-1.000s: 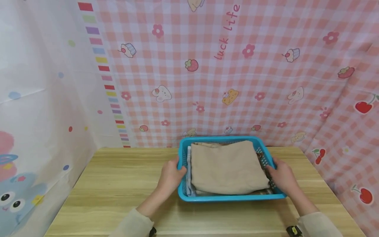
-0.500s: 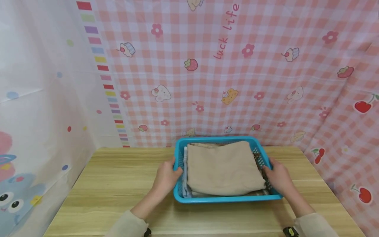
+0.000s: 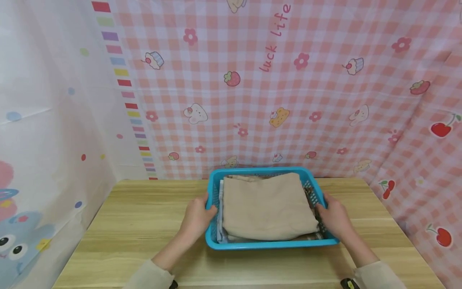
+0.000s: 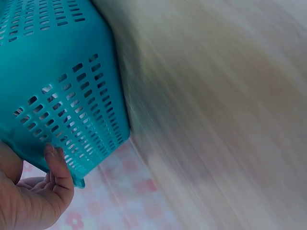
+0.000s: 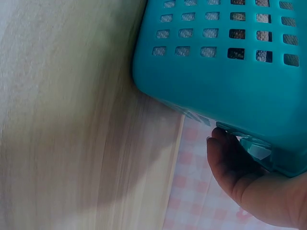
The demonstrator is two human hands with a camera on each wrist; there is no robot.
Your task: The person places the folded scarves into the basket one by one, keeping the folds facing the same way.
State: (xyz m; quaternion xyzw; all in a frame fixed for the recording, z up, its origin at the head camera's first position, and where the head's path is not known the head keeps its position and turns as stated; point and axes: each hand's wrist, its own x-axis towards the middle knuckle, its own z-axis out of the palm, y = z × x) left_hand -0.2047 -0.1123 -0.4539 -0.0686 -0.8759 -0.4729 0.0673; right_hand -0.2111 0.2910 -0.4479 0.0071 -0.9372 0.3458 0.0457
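A blue plastic basket [image 3: 274, 245] with perforated walls is on the wooden table near its back edge. Inside it lies a folded beige cloth [image 3: 268, 208], with a light blue cloth [image 3: 220, 224] showing along the left side and a dark patterned cloth [image 3: 309, 192] at the right. My left hand [image 3: 196, 216] grips the basket's left rim, thumb over the top; in the left wrist view its fingers curl under the rim. The right hand [image 3: 333, 216] holds the opposite rim the same way, its fingers [image 5: 220, 153] beneath the rim in the right wrist view.
The wooden table [image 3: 144, 224] extends to both sides of the basket. A pink checked curtain [image 3: 231, 100] hangs right behind the table, and a white printed sheet [image 3: 54, 100] hangs at the left. Another pink checked sheet [image 3: 433, 168] borders the right side.
The basket and both hands gripping it have shifted a little to the left and slightly toward me. The cloths have moved along inside the basket.
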